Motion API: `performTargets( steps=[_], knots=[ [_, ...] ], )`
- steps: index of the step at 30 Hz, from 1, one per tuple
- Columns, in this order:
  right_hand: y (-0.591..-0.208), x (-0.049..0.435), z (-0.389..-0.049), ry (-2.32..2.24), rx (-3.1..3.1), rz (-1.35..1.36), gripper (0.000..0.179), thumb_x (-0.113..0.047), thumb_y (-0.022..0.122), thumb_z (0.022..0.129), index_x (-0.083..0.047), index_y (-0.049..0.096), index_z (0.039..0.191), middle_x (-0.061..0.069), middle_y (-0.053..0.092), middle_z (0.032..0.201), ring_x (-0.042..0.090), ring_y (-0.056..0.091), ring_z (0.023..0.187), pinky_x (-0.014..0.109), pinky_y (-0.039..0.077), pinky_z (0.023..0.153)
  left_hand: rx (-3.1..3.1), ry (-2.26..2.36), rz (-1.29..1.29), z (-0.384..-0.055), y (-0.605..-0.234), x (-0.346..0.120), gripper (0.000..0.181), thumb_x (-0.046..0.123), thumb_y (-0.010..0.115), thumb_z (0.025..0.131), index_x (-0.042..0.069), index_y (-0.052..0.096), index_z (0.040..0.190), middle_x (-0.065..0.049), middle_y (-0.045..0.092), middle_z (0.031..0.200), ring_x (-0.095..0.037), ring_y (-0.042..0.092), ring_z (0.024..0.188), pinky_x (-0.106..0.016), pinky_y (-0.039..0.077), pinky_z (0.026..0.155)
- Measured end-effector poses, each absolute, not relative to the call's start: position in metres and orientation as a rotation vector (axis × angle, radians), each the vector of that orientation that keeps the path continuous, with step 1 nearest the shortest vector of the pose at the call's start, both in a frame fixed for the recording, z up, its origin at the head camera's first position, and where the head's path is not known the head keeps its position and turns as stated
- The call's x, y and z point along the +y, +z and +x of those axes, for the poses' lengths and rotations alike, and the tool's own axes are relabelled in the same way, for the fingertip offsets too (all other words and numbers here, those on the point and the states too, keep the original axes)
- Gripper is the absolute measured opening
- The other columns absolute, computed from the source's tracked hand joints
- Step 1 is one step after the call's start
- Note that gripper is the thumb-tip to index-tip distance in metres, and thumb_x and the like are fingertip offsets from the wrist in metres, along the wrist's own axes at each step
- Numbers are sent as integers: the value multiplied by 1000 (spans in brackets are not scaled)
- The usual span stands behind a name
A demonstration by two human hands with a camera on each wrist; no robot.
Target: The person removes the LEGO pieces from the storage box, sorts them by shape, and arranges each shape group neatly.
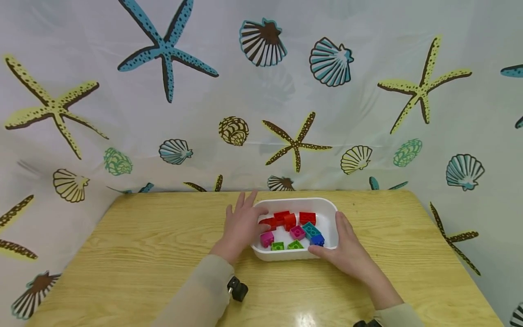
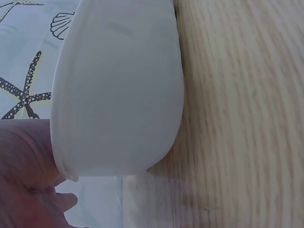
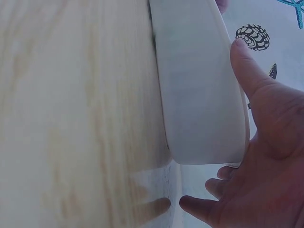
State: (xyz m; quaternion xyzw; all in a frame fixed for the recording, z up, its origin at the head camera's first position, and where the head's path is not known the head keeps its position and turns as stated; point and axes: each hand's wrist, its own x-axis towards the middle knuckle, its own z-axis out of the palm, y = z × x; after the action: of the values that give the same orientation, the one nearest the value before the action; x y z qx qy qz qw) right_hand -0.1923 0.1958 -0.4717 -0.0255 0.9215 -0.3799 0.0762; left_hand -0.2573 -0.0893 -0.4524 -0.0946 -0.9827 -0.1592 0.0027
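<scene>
A white plastic tub (image 1: 286, 255) holds toy building bricks: red bricks (image 1: 307, 218) toward the back, pink bricks (image 1: 298, 232) in the middle and left, a teal brick (image 1: 311, 230) and a blue brick (image 1: 317, 240) at right, and green bricks (image 1: 278, 246) along the front. My left hand (image 1: 244, 222) is over the tub's left end, fingers spread, with two digits reaching inside by the leftmost red brick (image 1: 268, 223). At the right end, my right hand (image 1: 347, 250) touches the tub, its thumb across the front rim and its extended fingers along the right side.
The tub stands near the back of a light wooden table (image 1: 163, 245). Behind the table hangs a white cloth (image 1: 204, 100) printed with starfish and shells. A small black device (image 1: 237, 289) is strapped at the left wrist, over a beige sleeve (image 1: 200, 290).
</scene>
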Motion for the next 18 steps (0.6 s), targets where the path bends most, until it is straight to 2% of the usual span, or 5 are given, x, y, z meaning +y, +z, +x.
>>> performTargets(
  steps=[9,18],
  knots=[
    [-469,196,-191,-1147,2751,-84,135,-62,84,92,-7,-6,176,24,-1,183,57,23,161,73,37,118,-3118,-551,-271,-260,-454,-84,35,23,90,95,16,83,128,-12,31,180,-43,12,168,-73,18,129],
    [-467,195,-190,-1150,2744,-86,135,-60,85,93,-7,-6,176,26,0,182,58,26,159,72,40,117,-3111,-596,-246,-259,-457,-81,25,20,92,92,15,82,115,-13,39,175,-38,25,165,-73,18,130]
  ],
)
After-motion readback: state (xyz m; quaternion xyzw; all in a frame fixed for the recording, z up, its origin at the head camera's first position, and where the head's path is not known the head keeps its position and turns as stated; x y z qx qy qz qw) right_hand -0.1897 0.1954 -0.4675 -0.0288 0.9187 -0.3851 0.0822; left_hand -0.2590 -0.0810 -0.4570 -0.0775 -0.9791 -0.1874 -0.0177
